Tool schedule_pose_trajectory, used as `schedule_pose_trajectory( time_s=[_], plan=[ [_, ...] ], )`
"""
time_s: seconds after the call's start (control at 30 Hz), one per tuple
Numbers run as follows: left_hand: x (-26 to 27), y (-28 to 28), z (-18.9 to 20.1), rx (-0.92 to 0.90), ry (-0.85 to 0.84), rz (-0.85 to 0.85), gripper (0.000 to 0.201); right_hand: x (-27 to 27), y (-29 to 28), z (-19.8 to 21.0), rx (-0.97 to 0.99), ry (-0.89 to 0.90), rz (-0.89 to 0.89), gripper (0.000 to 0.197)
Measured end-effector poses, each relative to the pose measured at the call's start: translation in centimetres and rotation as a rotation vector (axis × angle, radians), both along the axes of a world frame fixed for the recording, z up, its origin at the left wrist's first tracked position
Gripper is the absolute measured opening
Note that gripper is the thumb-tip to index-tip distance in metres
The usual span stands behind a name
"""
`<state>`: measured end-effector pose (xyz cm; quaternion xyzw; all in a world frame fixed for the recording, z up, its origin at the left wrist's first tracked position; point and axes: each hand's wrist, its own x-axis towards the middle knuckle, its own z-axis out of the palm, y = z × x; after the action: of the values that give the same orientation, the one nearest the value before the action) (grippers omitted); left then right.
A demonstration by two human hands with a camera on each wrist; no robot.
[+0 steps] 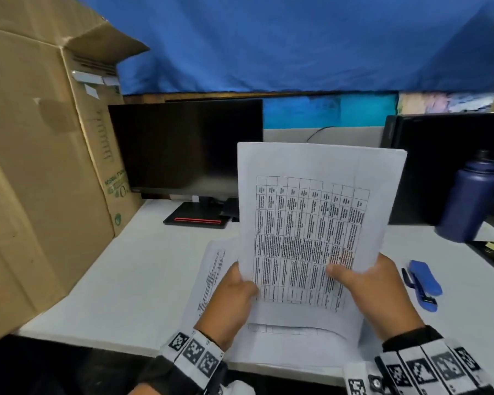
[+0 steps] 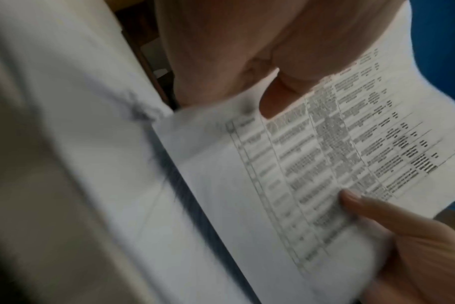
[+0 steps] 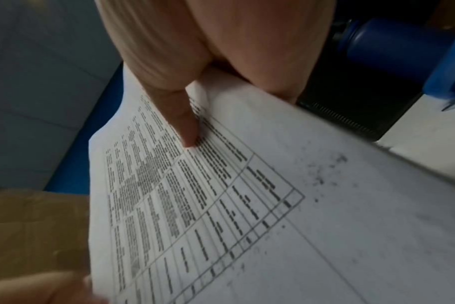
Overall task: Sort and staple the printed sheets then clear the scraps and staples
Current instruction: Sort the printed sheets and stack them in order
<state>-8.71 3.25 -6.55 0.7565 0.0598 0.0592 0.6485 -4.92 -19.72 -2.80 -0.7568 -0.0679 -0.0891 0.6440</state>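
**Sorting stage: a printed sheet held up over the desk pile**

Lower centre of the head view: my left hand (image 1: 234, 295) and my right hand (image 1: 377, 292) both pinch the lower edge of a white printed sheet with a black ruled table (image 1: 311, 232), thumbs on the printed face, the other fingers behind it. The sheet stands raised and nearly upright, tilted slightly, above the white desk (image 1: 131, 275). Whether I hold one sheet or several I cannot tell. Directly beneath it, flat on the desk, lies a loose pile of further white printed sheets (image 1: 211, 277), its edges fanned and not squared.

Lower right of the frame: a blue plastic stapler (image 1: 424, 283) rests on the desk, apart from both hands, just beside a dark pen (image 1: 407, 277).

Farther back: a black monitor with a red-striped base (image 1: 183, 146) at centre left, a dark blue metal bottle (image 1: 468, 203) at right, and a large brown cardboard box (image 1: 40, 155) at left.

Progress, as I judge it: sorting is under way; no staple shows on any sheet, so stapling and the clearing of scraps remain. No scraps or loose staples are discernible.
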Motion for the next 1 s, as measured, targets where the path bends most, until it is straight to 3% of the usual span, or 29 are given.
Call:
schedule_pose_trajectory(
  time_s=[0.1,0.23,0.33,0.43,0.57,0.63,0.73,1.0],
  plan=[
    [1.5,1.5,2.2,0.23,0.142,-0.065,0.047,0.1,-1.8,2.1,0.064,-0.074,-0.065,0.028],
    [4.2,3.0,3.0,0.934,0.389,-0.081,0.045,0.0,-4.8,5.0,0.174,-0.189,-0.189,0.032],
    [5.4,2.6,2.2,1.251,0.531,-0.158,0.048,0.2,-6.8,5.8,0.212,-0.209,-0.288,0.032],
    [7.0,1.9,1.2,1.259,0.579,-0.149,0.02,1.0,-8.4,5.7,0.254,-0.226,-0.325,0.045],
    [8.5,1.0,1.0,1.29,0.648,-0.122,0.011,1.5,-9.6,5.4,0.316,-0.238,-0.325,0.044],
    [9.0,1.1,1.0,1.334,0.662,-0.133,0.02,1.6,-9.7,5.4,0.291,-0.255,-0.328,0.04],
    [9.2,1.0,1.5,1.403,0.693,-0.071,0.015,1.9,-9.6,5.3,0.262,-0.275,-0.324,0.03],
    [9.8,2.1,0.2,1.258,0.598,0.106,0.069,1.8,-9.5,5.3,0.269,-0.283,-0.324,0.037]
  ],
)
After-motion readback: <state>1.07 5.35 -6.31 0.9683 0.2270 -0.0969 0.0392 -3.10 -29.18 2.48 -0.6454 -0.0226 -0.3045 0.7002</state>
